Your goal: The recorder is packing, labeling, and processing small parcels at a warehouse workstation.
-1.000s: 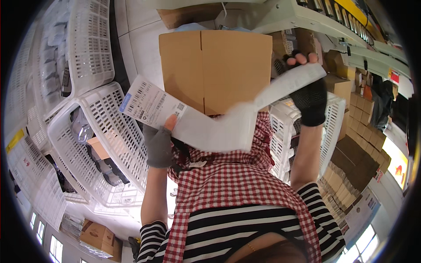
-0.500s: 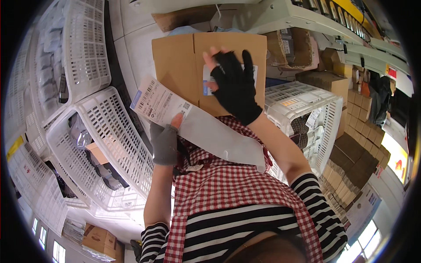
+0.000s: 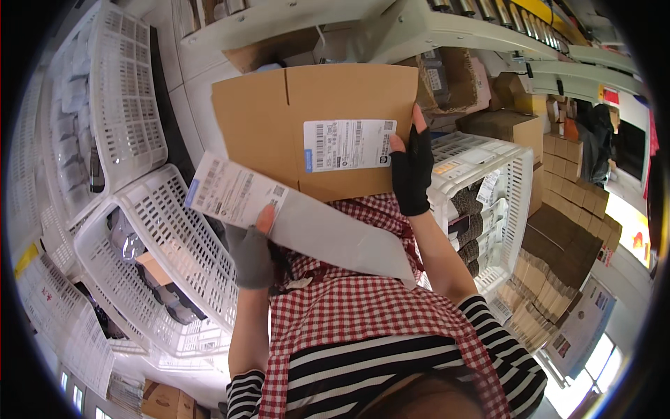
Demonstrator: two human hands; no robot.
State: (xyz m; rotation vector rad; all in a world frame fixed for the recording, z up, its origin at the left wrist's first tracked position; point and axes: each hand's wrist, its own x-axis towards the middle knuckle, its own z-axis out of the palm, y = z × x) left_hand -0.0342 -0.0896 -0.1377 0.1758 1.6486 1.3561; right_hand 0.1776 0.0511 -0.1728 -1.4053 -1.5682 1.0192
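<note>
A flattened cardboard box (image 3: 248, 108) is held out in front of my apron, with a white printed label (image 3: 349, 145) on its right part. My right hand (image 3: 413, 171), in a black glove with bare fingertips, grips the box's right edge, thumb on the front. In its grey glove, my left hand (image 3: 250, 257) is closed on a strip of labels (image 3: 331, 234), thumb on top. The strip carries a printed label at its upper left end, and its bare whitish tail slants down to the right across the apron. Part of the box's lower left lies behind the strip.
White plastic crates (image 3: 174, 244) with wrapped goods stand at my left. At my right is another white crate (image 3: 481, 150) holding dark patterned goods. Beyond it are stacked brown cartons (image 3: 558, 237). A pale metal frame with rollers (image 3: 481, 35) runs across the far side.
My right hand has moved off the front of the box to its right edge, uncovering the label there. The strip and my left hand have shifted slightly down and left.
</note>
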